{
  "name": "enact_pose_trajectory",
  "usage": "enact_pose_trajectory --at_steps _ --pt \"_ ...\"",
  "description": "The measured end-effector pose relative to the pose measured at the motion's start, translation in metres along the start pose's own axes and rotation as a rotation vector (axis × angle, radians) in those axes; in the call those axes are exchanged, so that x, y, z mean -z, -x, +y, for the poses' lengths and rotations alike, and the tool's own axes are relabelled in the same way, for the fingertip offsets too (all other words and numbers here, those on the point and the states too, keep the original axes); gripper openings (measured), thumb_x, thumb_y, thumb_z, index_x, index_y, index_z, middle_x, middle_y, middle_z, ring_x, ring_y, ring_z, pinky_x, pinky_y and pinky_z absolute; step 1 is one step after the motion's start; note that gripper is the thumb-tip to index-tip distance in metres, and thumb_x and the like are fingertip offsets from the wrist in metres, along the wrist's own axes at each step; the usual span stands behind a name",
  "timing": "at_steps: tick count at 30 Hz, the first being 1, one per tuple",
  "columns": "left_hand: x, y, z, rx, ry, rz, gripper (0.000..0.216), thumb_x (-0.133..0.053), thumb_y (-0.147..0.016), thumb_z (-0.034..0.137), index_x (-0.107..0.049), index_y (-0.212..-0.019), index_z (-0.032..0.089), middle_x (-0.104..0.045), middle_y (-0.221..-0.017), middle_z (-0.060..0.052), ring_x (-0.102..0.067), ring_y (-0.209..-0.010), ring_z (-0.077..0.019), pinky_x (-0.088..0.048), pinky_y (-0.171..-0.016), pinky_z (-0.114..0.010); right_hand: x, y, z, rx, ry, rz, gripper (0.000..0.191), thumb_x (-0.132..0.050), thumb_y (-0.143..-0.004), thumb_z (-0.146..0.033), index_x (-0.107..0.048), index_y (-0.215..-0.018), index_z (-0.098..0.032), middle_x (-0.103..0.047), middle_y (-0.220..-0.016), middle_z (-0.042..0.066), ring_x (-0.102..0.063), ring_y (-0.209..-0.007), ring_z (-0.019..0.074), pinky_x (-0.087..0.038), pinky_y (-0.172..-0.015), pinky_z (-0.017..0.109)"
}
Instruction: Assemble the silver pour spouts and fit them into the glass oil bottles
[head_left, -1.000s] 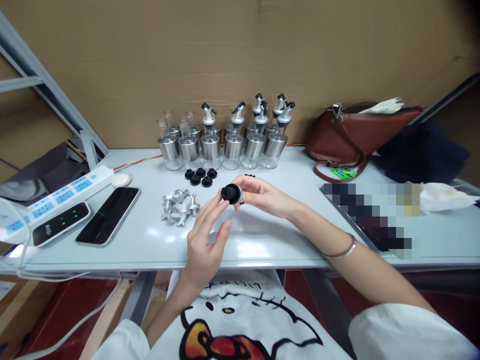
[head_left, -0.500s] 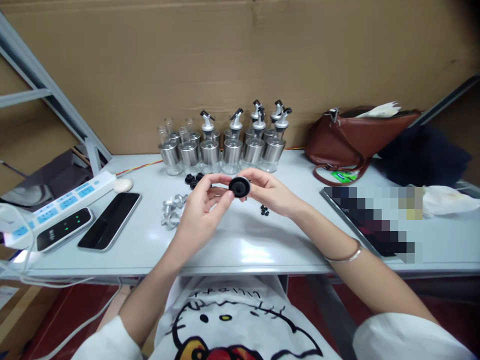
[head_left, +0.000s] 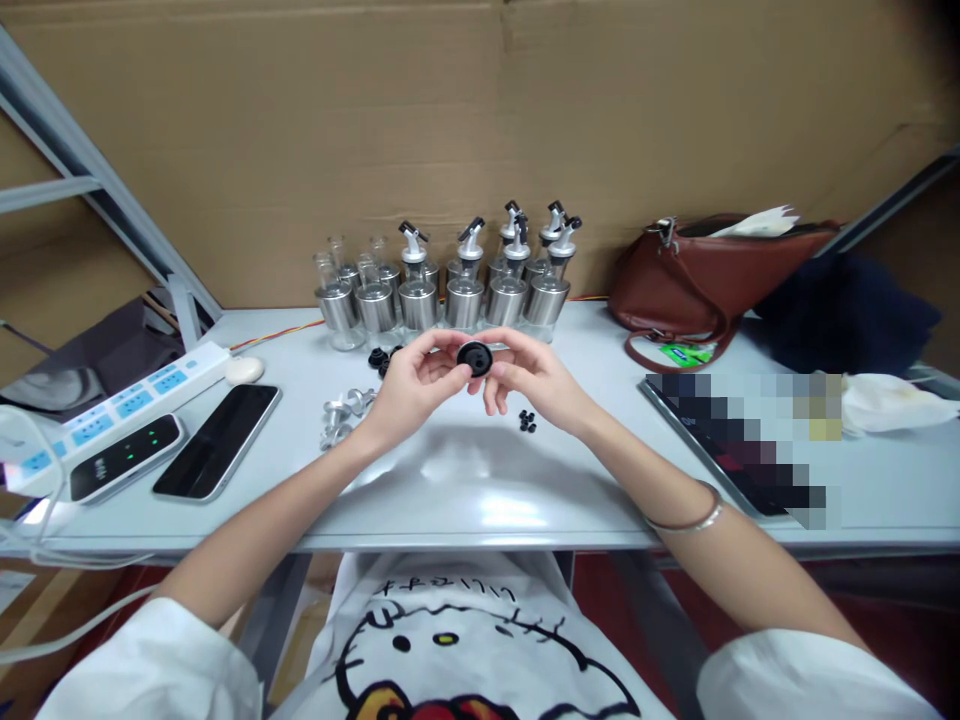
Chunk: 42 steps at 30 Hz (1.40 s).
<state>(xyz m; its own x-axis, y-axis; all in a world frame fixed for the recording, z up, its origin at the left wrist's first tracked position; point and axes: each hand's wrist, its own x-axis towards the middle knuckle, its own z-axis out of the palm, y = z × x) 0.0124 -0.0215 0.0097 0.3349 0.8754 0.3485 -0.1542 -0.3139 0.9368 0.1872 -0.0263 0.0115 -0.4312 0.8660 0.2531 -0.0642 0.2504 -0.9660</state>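
Observation:
Between my two hands, above the table, is a bottle pourer top [head_left: 475, 358], its round black underside turned toward me. My left hand [head_left: 420, 385] pinches its left rim with thumb and fingers. On the other side, my right hand [head_left: 536, 380] grips the right rim, its lower fingers curled loosely beneath. Silver-grey pourer parts [head_left: 341, 415] lie in a cluster left of my left hand. Several black stoppers [head_left: 379, 358] sit behind that hand, partly hidden by it. Tiny black pieces [head_left: 528, 421] rest on the table below my right hand.
Glass bottles with steel sleeves [head_left: 465, 300] stand in rows at the back, some topped with pourers. On the left are a phone [head_left: 217, 442], a power strip [head_left: 135, 405] and a small device [head_left: 126, 458]. A brown bag [head_left: 675, 275] and a dark tablet-like slab [head_left: 720, 450] occupy the right.
Both hands have moved slightly away from me with the pourer top, whose underside has tilted. My left forearm has swung outward, and the right fingers have shifted on the rim.

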Motion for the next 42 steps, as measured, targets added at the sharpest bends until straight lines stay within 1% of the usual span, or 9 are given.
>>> enact_pose_trajectory --at_steps 4,13,17,20,25,29,33,38,42 --pt "-0.003 0.011 -0.01 0.0 0.019 0.014 0.031 -0.07 -0.073 0.031 -0.056 -0.095 0.015 -0.06 -0.087 -0.002 -0.06 -0.081 -0.0121 -0.052 -0.079 -0.027 -0.004 0.002 0.002 -0.015 0.076 0.052 0.024 -0.058 -0.075 -0.028 -0.052 -0.095 -0.016 -0.054 -0.054 -0.007 -0.045 -0.04 0.0054 -0.036 -0.04 0.019" --pt "-0.003 0.023 -0.015 -0.079 -0.01 -0.024 0.031 -0.064 -0.079 0.036 -0.05 -0.1 0.018 -0.059 -0.089 -0.003 -0.063 -0.08 -0.0127 -0.055 -0.074 -0.026 -0.01 0.007 -0.001 -0.013 0.23 0.071 0.022 -0.058 -0.075 -0.029 -0.052 -0.092 -0.016 -0.053 -0.056 -0.006 -0.051 -0.046 0.0082 -0.043 -0.046 0.022" --pt "-0.002 0.022 -0.019 -0.062 -0.042 -0.009 0.031 -0.063 -0.077 0.032 -0.048 -0.101 0.019 -0.056 -0.091 -0.002 -0.061 -0.081 -0.0114 -0.053 -0.074 -0.024 -0.013 0.007 0.001 0.005 0.346 0.092 0.023 -0.056 -0.075 -0.03 -0.053 -0.094 -0.017 -0.053 -0.06 -0.004 -0.053 -0.051 0.0093 -0.044 -0.049 0.023" --pt "-0.002 0.021 -0.022 -0.048 -0.047 0.051 0.041 -0.064 -0.073 0.026 -0.042 -0.107 0.021 -0.052 -0.088 0.001 -0.059 -0.077 -0.009 -0.051 -0.069 -0.021 -0.017 0.008 0.002 0.021 0.428 0.132 0.02 -0.053 -0.073 -0.025 -0.051 -0.092 -0.018 -0.056 -0.066 -0.003 -0.055 -0.058 0.0107 -0.045 -0.052 0.023" --pt "0.0 0.019 -0.022 -0.074 -0.083 0.089 0.047 -0.066 -0.067 0.023 -0.04 -0.106 0.022 -0.05 -0.087 0.003 -0.057 -0.078 -0.0089 -0.049 -0.075 -0.024 -0.02 0.008 0.001 0.108 0.491 0.15 0.019 -0.053 -0.071 -0.019 -0.051 -0.09 -0.019 -0.063 -0.081 0.002 -0.059 -0.072 0.0124 -0.05 -0.059 0.024" --pt "0.002 0.019 -0.021 -0.042 -0.139 0.057 0.038 -0.064 -0.073 0.028 -0.042 -0.104 0.021 -0.055 -0.086 0.0 -0.058 -0.077 -0.0104 -0.048 -0.073 -0.025 -0.019 0.007 0.001 0.143 0.502 0.144 0.024 -0.053 -0.072 -0.018 -0.054 -0.096 -0.019 -0.064 -0.081 0.002 -0.06 -0.071 0.0125 -0.053 -0.065 0.027" --pt "0.002 0.02 -0.018 0.018 -0.19 -0.031 0.027 -0.055 -0.081 0.036 -0.042 -0.098 0.019 -0.058 -0.081 -0.001 -0.057 -0.068 -0.011 -0.046 -0.067 -0.026 -0.019 0.007 0.0 0.149 0.498 0.135 0.024 -0.053 -0.073 -0.018 -0.055 -0.097 -0.02 -0.065 -0.078 0.001 -0.061 -0.071 0.0126 -0.054 -0.066 0.027" --pt "0.006 0.018 -0.011 0.013 -0.472 -0.078 0.02 -0.049 -0.08 0.037 -0.044 -0.084 0.018 -0.055 -0.073 0.001 -0.052 -0.066 -0.0128 -0.04 -0.062 -0.026 -0.018 0.008 0.0 0.132 0.466 0.142 0.024 -0.055 -0.071 -0.016 -0.055 -0.095 -0.02 -0.066 -0.084 0.002 -0.062 -0.075 0.0129 -0.054 -0.068 0.027" --pt "0.011 0.016 -0.012 0.009 -0.629 -0.153 0.019 -0.043 -0.08 0.035 -0.043 -0.071 0.019 -0.047 -0.06 0.004 -0.042 -0.056 -0.0107 -0.03 -0.054 -0.024 -0.017 0.008 0.003 0.063 0.439 0.123 0.023 -0.058 -0.07 -0.019 -0.054 -0.093 -0.019 -0.066 -0.083 0.002 -0.062 -0.069 0.0122 -0.054 -0.067 0.028"
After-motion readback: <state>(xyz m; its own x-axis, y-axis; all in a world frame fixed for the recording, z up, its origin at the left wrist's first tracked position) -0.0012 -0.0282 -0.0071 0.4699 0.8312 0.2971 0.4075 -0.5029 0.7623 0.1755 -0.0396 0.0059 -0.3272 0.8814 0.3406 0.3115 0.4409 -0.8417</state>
